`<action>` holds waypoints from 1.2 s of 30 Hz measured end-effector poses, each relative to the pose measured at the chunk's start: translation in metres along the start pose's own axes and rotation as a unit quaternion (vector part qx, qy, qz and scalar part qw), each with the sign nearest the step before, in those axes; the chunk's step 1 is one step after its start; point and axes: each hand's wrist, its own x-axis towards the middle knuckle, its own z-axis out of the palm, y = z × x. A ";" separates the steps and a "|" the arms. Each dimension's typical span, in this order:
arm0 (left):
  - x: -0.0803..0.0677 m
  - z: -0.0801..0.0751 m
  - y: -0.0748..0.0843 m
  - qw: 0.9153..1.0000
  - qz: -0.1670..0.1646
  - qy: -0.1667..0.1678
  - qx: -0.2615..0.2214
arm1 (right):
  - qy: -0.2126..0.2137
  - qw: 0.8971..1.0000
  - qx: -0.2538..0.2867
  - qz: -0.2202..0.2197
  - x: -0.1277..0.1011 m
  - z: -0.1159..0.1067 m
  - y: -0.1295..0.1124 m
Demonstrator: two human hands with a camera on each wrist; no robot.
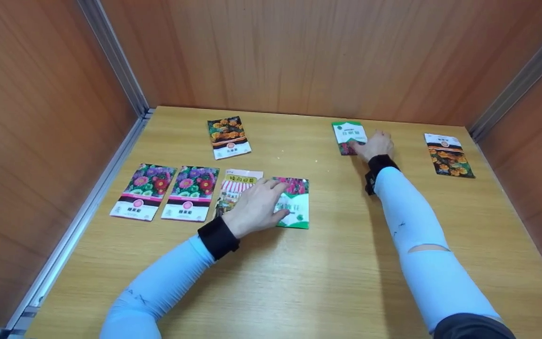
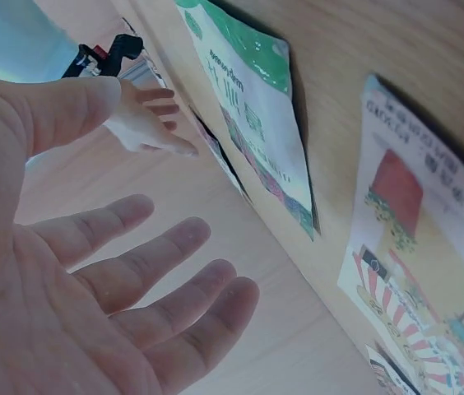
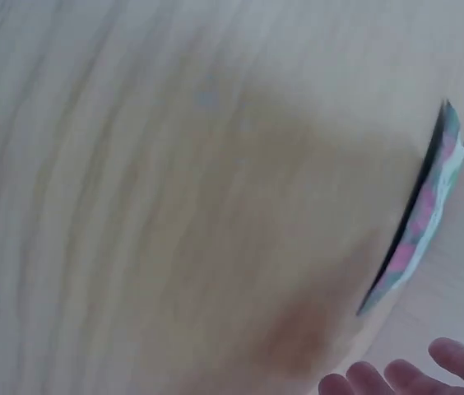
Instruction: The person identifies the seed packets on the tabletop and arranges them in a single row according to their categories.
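My left hand (image 1: 259, 207) is over the front row with its fingers spread. It partly covers a packet with a striped awning (image 1: 236, 186) and a green-and-white flower seed packet (image 1: 299, 212). In the left wrist view, the palm and loosely bent fingers (image 2: 166, 263) hold nothing, apart from both packets. At the back, my right hand (image 1: 378, 145) is beside another green-and-white flower seed packet (image 1: 347, 133), its thumb overlapping the lower right corner. The right wrist view shows this packet (image 3: 421, 218) lying flat, with the fingertips (image 3: 368, 377) apart from it.
Two pink-and-purple flower packets (image 1: 145, 190) lie at the left of the front row. One orange flower packet (image 1: 228, 136) lies at the back left, another (image 1: 449, 155) at the far right. Wooden panels (image 1: 290, 56) enclose the table (image 1: 337, 282) at the back and sides.
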 end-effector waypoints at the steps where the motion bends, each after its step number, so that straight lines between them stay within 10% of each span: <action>1: 0.000 0.000 0.000 1.000 0.002 0.003 -0.001 | -0.002 1.000 -0.004 0.001 0.000 0.002 -0.001; 9: -0.003 0.003 0.001 1.000 0.012 0.021 -0.004 | -0.037 0.999 -0.030 0.014 -0.002 0.006 -0.004; 29: 0.003 0.008 0.011 1.000 0.017 -0.004 -0.008 | -0.039 0.991 0.130 -0.006 0.000 -0.004 -0.006; 36: 0.007 0.011 0.015 1.000 0.029 -0.003 -0.001 | -0.023 0.986 0.144 -0.086 -0.013 -0.020 -0.016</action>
